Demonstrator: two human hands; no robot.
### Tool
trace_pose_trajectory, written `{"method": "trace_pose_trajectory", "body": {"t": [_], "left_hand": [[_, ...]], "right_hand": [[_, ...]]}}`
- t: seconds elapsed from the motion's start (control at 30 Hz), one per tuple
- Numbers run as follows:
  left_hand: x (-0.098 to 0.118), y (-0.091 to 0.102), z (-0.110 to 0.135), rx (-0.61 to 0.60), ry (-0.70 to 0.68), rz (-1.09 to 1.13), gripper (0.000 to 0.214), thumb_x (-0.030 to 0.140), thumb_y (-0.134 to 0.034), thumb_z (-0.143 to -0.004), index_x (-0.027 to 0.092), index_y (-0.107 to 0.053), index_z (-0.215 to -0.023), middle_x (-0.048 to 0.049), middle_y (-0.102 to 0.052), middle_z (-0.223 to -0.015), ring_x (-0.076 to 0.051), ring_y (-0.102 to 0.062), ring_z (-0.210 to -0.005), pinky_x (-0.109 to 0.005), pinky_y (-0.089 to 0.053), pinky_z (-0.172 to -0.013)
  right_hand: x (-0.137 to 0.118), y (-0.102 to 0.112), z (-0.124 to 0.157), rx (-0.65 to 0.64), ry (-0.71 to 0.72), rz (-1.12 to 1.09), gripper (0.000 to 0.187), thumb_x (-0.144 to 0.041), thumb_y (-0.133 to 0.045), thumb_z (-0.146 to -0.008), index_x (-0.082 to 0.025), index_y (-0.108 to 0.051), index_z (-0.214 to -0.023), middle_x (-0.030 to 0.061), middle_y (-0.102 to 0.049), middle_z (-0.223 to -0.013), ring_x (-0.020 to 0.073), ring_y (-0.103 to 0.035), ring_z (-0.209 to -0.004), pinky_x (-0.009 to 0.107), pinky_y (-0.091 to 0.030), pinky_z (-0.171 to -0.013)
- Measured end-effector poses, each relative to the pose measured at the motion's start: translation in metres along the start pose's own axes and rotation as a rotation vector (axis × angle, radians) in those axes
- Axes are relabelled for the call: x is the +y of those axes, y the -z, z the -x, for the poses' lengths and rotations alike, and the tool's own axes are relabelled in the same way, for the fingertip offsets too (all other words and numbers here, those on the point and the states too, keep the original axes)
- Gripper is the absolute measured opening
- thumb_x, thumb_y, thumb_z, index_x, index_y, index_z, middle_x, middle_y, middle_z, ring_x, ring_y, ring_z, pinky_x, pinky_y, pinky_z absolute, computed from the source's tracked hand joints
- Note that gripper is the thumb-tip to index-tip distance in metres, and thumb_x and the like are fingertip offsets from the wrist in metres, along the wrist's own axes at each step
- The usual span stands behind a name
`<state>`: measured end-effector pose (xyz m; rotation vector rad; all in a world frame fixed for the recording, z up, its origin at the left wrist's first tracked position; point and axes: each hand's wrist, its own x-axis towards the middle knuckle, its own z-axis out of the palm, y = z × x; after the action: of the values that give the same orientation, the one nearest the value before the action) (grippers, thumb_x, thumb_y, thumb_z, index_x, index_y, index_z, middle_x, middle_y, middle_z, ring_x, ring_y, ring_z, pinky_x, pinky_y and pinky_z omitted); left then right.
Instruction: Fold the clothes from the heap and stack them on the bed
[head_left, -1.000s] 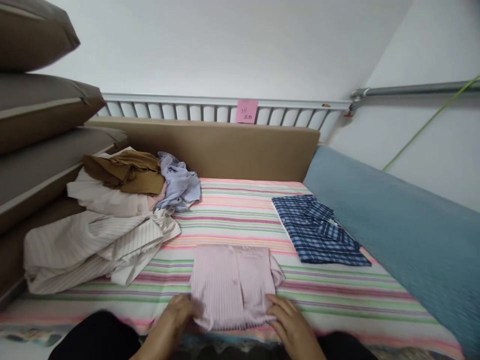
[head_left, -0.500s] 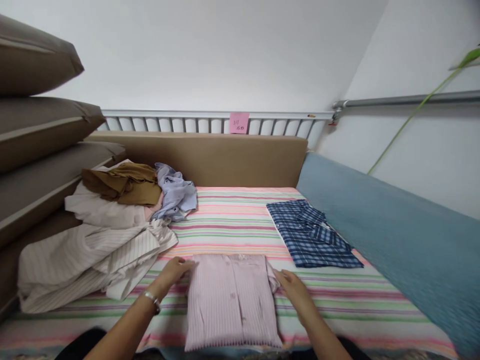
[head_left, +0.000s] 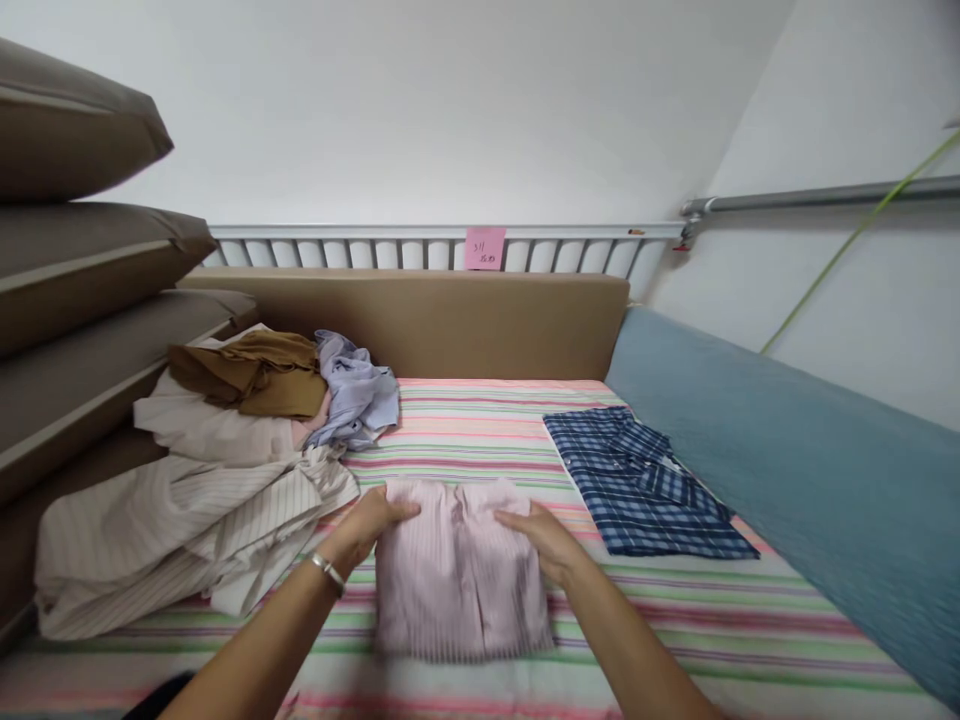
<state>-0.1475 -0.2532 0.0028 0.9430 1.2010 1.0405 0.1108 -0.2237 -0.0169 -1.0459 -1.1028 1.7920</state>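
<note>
Head view: the background is taken up by a white wall (head_left: 465, 120), below which a bed is covered by a multicoloured striped sheet (head_left: 480, 420). The right side is bounded by a slanting light-blue padded panel (head_left: 780, 440), and the left edge is occupied by stacked brown cushions (head_left: 82, 265). The far edge is lined by a long tan padded board (head_left: 480, 315), by which the lower part of a white radiator (head_left: 360, 253) is hidden. Near the cushions, a cream pinstriped garment (head_left: 142, 540) is spread loosely, with a crumpled mustard-brown garment (head_left: 262, 375) and a pale-blue garment (head_left: 356, 395) heaped behind it. On the right, beside the blue panel, a navy plaid shirt (head_left: 637, 490) is laid folded. Between these, at the near middle of the bed, a pink ribbed garment (head_left: 457, 580) is held by its far edge; its lower edge is blurred, and whether it is lifted clear of the sheet cannot be told. Its left corner is gripped by the left hand (head_left: 367, 525), its right corner by the right hand (head_left: 547, 540), each with the thumb laid over the cloth and the fingers closed on it. A pink note (head_left: 485, 248) is fixed against the radiator, and a silver bracelet (head_left: 328, 574) is worn on the left wrist.
</note>
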Motion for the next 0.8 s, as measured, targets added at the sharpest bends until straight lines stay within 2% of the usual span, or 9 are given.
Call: {"method": "trace_pose_trajectory", "body": {"t": [0.13,0.2,0.3,0.4,0.47,0.53,0.63,0.73,0.8], "left_hand": [[0.055,0.004,0.005,-0.044,-0.266,-0.065,0.037,0.027,-0.079,-0.054,0.012,-0.065,-0.085,-0.0027,-0.069,-0.074,-0.018,-0.063,-0.075,-0.032,-0.047,-0.077],[0.061,0.009,0.009,-0.063,-0.364,-0.149,0.03,0.03,-0.077,-0.058,0.013,-0.064,-0.079,-0.0019,-0.067,-0.071,-0.018,-0.061,-0.071,-0.031,-0.047,-0.072],[0.027,0.018,0.019,-0.108,-0.499,-0.345,0.018,0.031,-0.071,-0.067,0.015,-0.064,-0.074,-0.0057,-0.068,-0.081,-0.018,-0.061,-0.079,-0.031,-0.047,-0.076],[-0.04,0.029,0.033,-0.121,-0.562,-0.594,0.006,0.02,-0.063,-0.072,0.019,-0.068,-0.069,-0.0079,-0.068,-0.095,-0.02,-0.059,-0.094,-0.034,-0.041,-0.088],[-0.082,0.035,0.044,-0.093,-0.537,-0.689,0.019,0.008,-0.055,-0.069,0.021,-0.068,-0.062,-0.0071,-0.068,-0.097,-0.02,-0.058,-0.098,-0.036,-0.04,-0.09],[-0.111,0.039,0.054,-0.061,-0.513,-0.705,0.028,0.001,-0.048,-0.063,0.022,-0.067,-0.06,-0.0064,-0.068,-0.099,-0.02,-0.056,-0.102,-0.038,-0.039,-0.091],[-0.127,0.044,0.065,-0.069,-0.512,-0.673,0.036,-0.002,-0.042,-0.057,0.022,-0.068,-0.064,-0.0056,-0.067,-0.105,-0.02,-0.054,-0.107,-0.04,-0.037,-0.094],[-0.122,0.046,0.075,-0.149,-0.455,-0.686,0.041,-0.002,-0.039,-0.051,0.024,-0.068,-0.066,-0.0036,-0.066,-0.11,-0.021,-0.05,-0.115,-0.045,-0.03,-0.102],[-0.113,0.05,0.082,-0.167,-0.377,-0.688,0.045,0.0,-0.041,-0.051,0.025,-0.07,-0.074,-0.0028,-0.061,-0.121,-0.022,-0.044,-0.123,-0.046,-0.025,-0.106]], "right_hand": [[-0.049,-0.015,-0.006,0.083,0.284,0.153,0.045,-0.033,-0.076,-0.059,-0.017,-0.062,-0.099,0.007,-0.07,-0.099,0.0257,-0.062,-0.096,0.041,-0.044,-0.09],[-0.053,-0.018,-0.007,0.067,0.377,0.285,0.04,-0.032,-0.073,-0.061,-0.016,-0.063,-0.097,0.0069,-0.07,-0.098,0.026,-0.061,-0.096,0.042,-0.043,-0.092],[-0.02,-0.008,-0.001,-0.072,0.428,0.475,0.032,-0.027,-0.062,-0.07,-0.018,-0.065,-0.101,0.0077,-0.067,-0.109,0.0251,-0.058,-0.105,0.043,-0.039,-0.098],[0.039,0.013,0.016,-0.14,0.438,0.725,0.032,-0.018,-0.054,-0.068,-0.021,-0.069,-0.096,0.0083,-0.063,-0.117,0.0255,-0.051,-0.116,0.046,-0.033,-0.103],[0.069,0.025,0.03,-0.157,0.444,0.87,0.031,-0.013,-0.048,-0.066,-0.022,-0.071,-0.085,0.0075,-0.065,-0.114,0.0251,-0.048,-0.12,0.048,-0.032,-0.104],[0.082,0.031,0.043,-0.175,0.446,0.94,0.032,-0.009,-0.043,-0.065,-0.023,-0.069,-0.078,0.0054,-0.066,-0.113,0.0228,-0.046,-0.122,0.047,-0.032,-0.104],[0.075,0.029,0.057,-0.223,0.409,0.982,0.035,-0.007,-0.04,-0.062,-0.024,-0.068,-0.077,0.0032,-0.064,-0.116,0.0202,-0.045,-0.123,0.044,-0.034,-0.103],[0.063,0.027,0.066,-0.273,0.339,0.995,0.036,-0.007,-0.039,-0.059,-0.023,-0.068,-0.074,0.0025,-0.062,-0.12,0.0197,-0.043,-0.125,0.043,-0.032,-0.104],[0.058,0.032,0.07,-0.244,0.297,0.947,0.038,-0.008,-0.041,-0.058,-0.023,-0.068,-0.08,0.0025,-0.057,-0.127,0.0202,-0.042,-0.126,0.043,-0.03,-0.106]]}}
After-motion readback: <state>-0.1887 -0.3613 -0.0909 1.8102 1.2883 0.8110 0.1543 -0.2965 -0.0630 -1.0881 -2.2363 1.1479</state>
